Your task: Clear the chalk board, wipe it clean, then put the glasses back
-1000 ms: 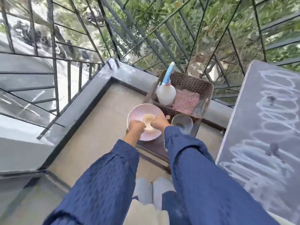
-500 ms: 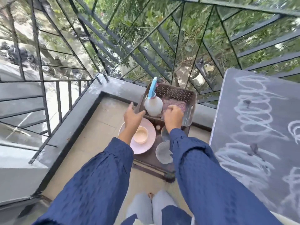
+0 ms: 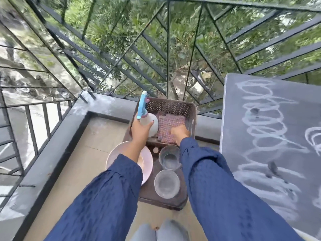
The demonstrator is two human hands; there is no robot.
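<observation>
The chalk board (image 3: 271,136) lies flat on the right, grey and covered with white chalk scribbles. A brown basket (image 3: 171,105) stands ahead on a low dark stool (image 3: 149,200). My left hand (image 3: 141,130) is wrapped around the white spray bottle (image 3: 152,121) with a blue trigger, at the basket's left side. My right hand (image 3: 179,133) presses on the pink checked cloth (image 3: 169,124) inside the basket; its fingers are curled on the cloth. Two clear glasses (image 3: 169,158) (image 3: 167,183) stand on the stool in front of the basket.
A pink plate (image 3: 114,157) with a small cup lies on the stool's left side, partly under my left arm. A black metal railing (image 3: 156,54) and a grey ledge (image 3: 57,141) bound the balcony; the tiled floor (image 3: 86,153) lies left. My feet show at the bottom.
Both hands left the plate and small cup and moved forward to the basket. The left hand took hold of the spray bottle; the right hand went down onto the cloth.
</observation>
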